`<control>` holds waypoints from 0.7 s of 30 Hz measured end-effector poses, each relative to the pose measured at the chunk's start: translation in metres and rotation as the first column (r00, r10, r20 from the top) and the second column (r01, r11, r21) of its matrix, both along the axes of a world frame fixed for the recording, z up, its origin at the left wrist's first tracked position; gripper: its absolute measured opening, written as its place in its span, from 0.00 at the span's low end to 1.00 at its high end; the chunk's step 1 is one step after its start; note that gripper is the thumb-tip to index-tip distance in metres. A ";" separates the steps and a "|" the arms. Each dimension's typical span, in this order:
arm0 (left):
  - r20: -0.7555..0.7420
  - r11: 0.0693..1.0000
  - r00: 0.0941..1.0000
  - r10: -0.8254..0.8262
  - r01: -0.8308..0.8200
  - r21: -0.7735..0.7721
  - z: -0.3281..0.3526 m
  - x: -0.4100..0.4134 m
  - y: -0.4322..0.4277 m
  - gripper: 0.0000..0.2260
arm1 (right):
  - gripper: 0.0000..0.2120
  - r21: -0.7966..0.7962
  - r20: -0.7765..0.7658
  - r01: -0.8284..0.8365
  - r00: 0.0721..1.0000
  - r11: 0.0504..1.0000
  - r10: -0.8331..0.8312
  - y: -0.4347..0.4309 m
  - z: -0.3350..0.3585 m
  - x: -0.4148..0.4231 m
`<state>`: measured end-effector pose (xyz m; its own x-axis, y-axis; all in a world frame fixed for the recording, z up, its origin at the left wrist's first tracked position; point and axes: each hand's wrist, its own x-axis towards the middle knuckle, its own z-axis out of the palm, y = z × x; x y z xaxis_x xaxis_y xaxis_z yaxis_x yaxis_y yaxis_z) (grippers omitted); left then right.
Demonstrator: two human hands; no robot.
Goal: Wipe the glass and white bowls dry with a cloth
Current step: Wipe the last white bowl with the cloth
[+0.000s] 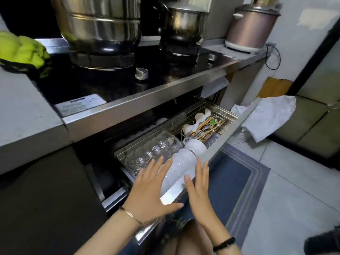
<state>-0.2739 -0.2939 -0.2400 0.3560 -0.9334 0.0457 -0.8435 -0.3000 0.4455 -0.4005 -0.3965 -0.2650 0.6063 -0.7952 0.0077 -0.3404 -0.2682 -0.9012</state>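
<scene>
1. I am watching the left hand (150, 188) hovering, fingers straight, its grip open and empty.
2. The right hand (199, 190) is hovering likewise, grip open.
3. The row of nested white ceramic bowls (181, 162) is lying sideways between both hands, in the pulled-out steel wire drawer rack (226, 115).
4. The clear patterned glass bowls (150, 150) are sitting just left of that row.

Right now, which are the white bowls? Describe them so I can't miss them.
Under the black stove top a wire drawer rack is pulled out. Two rows of nested bowls lie in it, nearer than the cutlery basket. The white bowls are the opaque right-hand row; the glass bowls beside them are clear.
</scene>
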 end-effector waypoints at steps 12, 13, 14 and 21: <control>0.445 0.977 0.885 0.140 -0.049 -0.210 0.020 0.017 0.012 0.46 | 0.30 0.134 0.113 -0.102 0.990 0.986 0.086 0.038 0.018 0.019; 0.495 0.973 0.853 0.164 -0.057 -0.223 0.028 0.025 0.014 0.43 | 0.30 0.143 0.117 -0.118 0.988 0.983 0.101 0.036 0.017 0.021; 0.533 0.965 0.821 0.204 -0.077 -0.250 0.039 0.036 0.016 0.40 | 0.29 0.146 0.116 -0.131 0.987 0.980 0.115 0.034 0.017 0.023; 0.636 0.922 0.676 0.372 -0.188 -0.339 0.083 0.097 0.033 0.32 | 0.31 0.147 0.050 -0.214 0.977 0.966 0.209 0.026 0.029 0.058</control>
<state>-0.1768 -0.2606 -0.1574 0.3838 -0.7231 0.5743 -0.8312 -0.5415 -0.1262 -0.3429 -0.3704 -0.2364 0.7620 -0.6428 -0.0785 -0.2589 -0.1913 -0.9468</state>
